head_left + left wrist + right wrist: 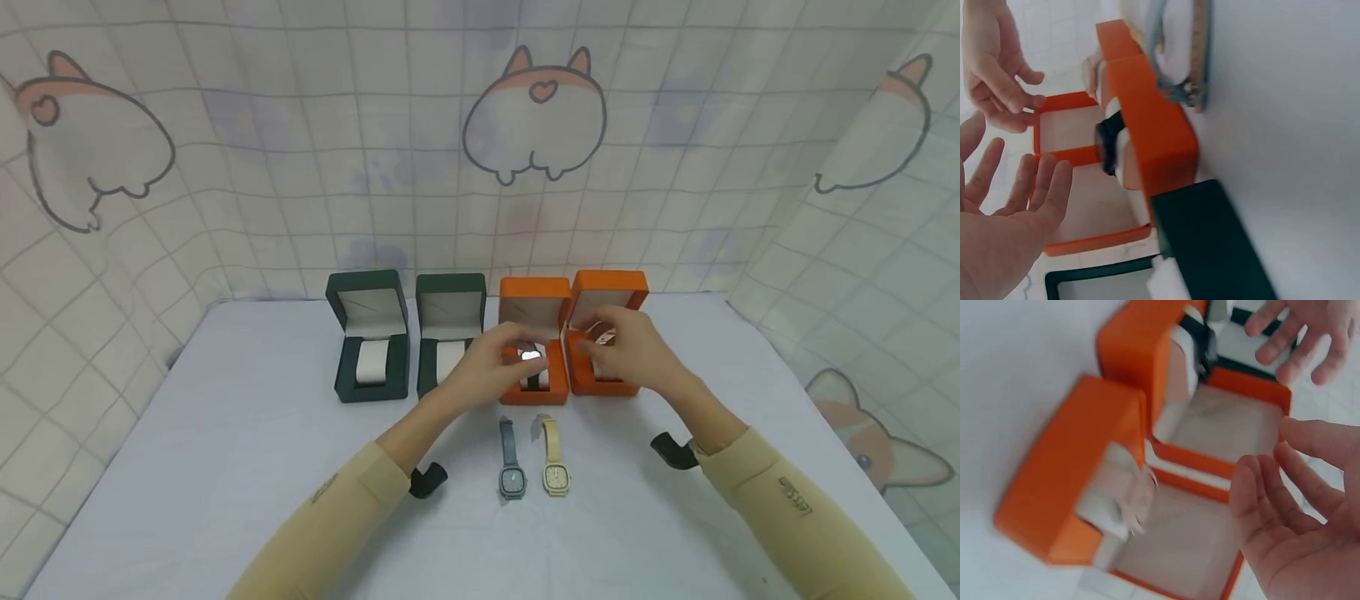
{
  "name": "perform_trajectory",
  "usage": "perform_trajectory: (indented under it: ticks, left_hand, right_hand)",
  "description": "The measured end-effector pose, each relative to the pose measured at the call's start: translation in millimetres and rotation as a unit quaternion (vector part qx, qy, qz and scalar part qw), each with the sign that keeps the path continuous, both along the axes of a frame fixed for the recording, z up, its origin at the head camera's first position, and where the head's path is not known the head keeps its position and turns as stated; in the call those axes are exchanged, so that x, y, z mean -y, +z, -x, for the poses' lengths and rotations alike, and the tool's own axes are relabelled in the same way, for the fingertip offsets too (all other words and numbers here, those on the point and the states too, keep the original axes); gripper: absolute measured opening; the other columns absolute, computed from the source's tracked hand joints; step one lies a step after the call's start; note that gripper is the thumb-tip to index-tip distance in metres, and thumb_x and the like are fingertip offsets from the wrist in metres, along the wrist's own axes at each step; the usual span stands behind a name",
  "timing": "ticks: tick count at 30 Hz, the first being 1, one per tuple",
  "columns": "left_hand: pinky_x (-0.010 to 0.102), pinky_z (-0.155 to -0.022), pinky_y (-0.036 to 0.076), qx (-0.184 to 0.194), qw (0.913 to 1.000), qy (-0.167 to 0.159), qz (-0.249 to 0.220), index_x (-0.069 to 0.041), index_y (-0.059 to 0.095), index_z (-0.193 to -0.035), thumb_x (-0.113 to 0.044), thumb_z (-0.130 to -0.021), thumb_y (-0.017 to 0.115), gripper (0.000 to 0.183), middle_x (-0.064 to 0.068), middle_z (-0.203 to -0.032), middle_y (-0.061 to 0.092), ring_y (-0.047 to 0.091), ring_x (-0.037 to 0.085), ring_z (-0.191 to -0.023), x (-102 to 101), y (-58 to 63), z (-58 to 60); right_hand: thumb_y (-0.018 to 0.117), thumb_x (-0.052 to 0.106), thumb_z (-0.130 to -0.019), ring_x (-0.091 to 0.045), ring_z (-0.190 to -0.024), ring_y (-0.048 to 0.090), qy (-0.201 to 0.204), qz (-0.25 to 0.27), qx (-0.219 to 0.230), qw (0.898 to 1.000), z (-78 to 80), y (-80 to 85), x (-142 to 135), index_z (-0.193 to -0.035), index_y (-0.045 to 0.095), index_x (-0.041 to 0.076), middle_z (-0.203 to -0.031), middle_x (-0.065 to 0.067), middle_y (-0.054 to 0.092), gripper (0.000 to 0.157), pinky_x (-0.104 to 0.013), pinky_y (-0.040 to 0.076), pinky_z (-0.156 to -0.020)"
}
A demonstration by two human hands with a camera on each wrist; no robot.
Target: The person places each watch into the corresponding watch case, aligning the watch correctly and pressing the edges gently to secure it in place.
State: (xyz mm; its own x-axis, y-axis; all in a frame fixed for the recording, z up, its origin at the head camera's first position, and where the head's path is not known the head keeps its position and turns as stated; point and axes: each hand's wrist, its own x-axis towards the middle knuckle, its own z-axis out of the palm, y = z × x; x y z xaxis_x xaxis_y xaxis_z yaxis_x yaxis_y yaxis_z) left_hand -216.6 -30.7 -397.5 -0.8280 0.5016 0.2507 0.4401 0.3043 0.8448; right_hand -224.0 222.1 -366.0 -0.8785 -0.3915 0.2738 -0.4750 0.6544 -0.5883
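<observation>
My left hand (483, 367) hovers over the left orange watch box (534, 398), its fingers spread and holding nothing. Inside that open box a black-strapped watch (533, 379) is wrapped round a white cushion. Over the right orange watch box (1066, 469) is my right hand (1310, 519), fingers loosely bent with nothing between them. A pale pink watch (1140, 500) sits on the cushion there, partly hidden by the hand in the head view. Both orange lids stand up. Nearer the front lie a blue watch (512, 479) and a yellow watch (556, 477).
Two dark green watch boxes stand open to the left; the far left box (371, 392) and its neighbour (427, 375) each hold a white cushion. Black curved pieces (429, 481) show by both wrists. Behind the white table (262, 467) hangs a patterned curtain (300, 183).
</observation>
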Motion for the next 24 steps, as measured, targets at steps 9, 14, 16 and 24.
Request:
perform_trajectory:
  ticks: [9,14,16,24]
  left_hand:
    - [0.033,-0.101,0.052,-0.058,0.997,-0.034,-0.037,-0.007,0.065,-0.13,-0.02,-0.101,0.069,0.032,0.003,-0.128,0.061,0.058,0.019,-0.116,-24,25.9,7.8]
    - [0.025,-0.096,0.051,-0.128,0.9914,-0.021,-0.017,-0.008,0.068,-0.125,-0.019,-0.1,0.071,0.028,0.004,-0.116,0.063,0.057,0.016,-0.105,-40,36.3,14.8]
    - [0.027,-0.093,0.051,-0.161,0.9869,-0.013,-0.007,-0.008,0.068,-0.123,-0.017,-0.099,0.072,0.026,0.005,-0.111,0.063,0.055,0.015,-0.1,-45,39.4,19.4]
    - [0.025,-0.103,0.045,-0.189,0.9807,0.026,0.04,-0.004,0.067,-0.125,-0.013,-0.1,0.069,0.026,0.008,-0.135,0.059,0.057,0.023,-0.121,-61,49.4,39.4]
  right_hand:
    - [0.07,0.009,-0.098,-0.028,-0.087,0.058,-0.099,0.035,-0.103,0.989,13.3,20.9,-26,-0.11,0.07,-0.002,-0.102,-0.014,0.064,0.016,-0.026,0.051,-0.074]
    - [0.067,0.01,-0.099,-0.04,-0.109,0.052,-0.149,0.044,-0.094,0.983,27.8,23.4,-36,-0.122,0.061,-0.007,-0.123,-0.025,0.055,0.029,-0.053,0.052,-0.092]
    - [0.066,0.012,-0.1,-0.042,-0.116,0.048,-0.158,0.048,-0.083,0.983,33.6,23.8,-41,-0.127,0.058,-0.007,-0.13,-0.027,0.051,0.034,-0.058,0.049,-0.098]
    - [0.058,0.024,-0.106,-0.048,-0.129,0.046,-0.139,0.027,-0.011,0.99,51.2,23.2,-57,-0.139,0.052,-0.006,-0.143,-0.029,0.048,0.046,-0.064,0.044,-0.104]
